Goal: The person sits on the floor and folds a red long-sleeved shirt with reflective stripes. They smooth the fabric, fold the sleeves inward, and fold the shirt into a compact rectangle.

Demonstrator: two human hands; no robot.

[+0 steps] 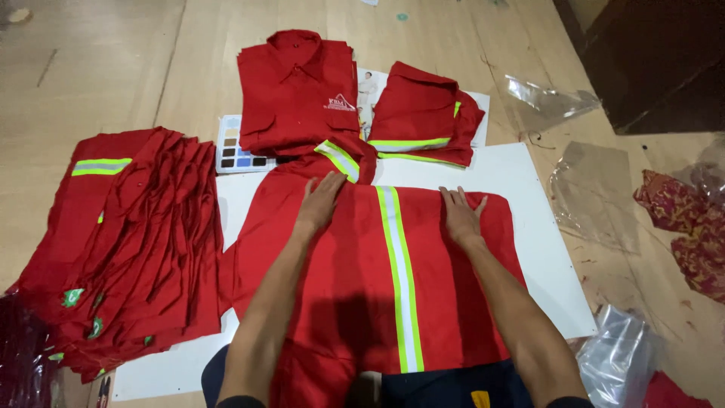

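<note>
I've got both hands down flat now: the left hand point(321, 200) lies palm-down, fingers spread wide, on the red garment point(355, 279) near its upper left, and the right hand point(459, 215) presses flat, fingers stretched out and close together, on the upper right of the same cloth. Neither one grips anything; they sit well apart, with the yellow-and-silver reflective stripe point(400, 279) running down between them. That garment is spread on a white board point(544, 249) on the wooden floor. Counting up: two folded red shirts beyond the hands, one with a white chest mark point(298, 91) and a smaller one point(423, 113) just beside it. One stack of red garments point(128, 242) lies to the left; I can't count its layers. One colour swatch card point(234, 147) peeks out under the shirt.
</note>
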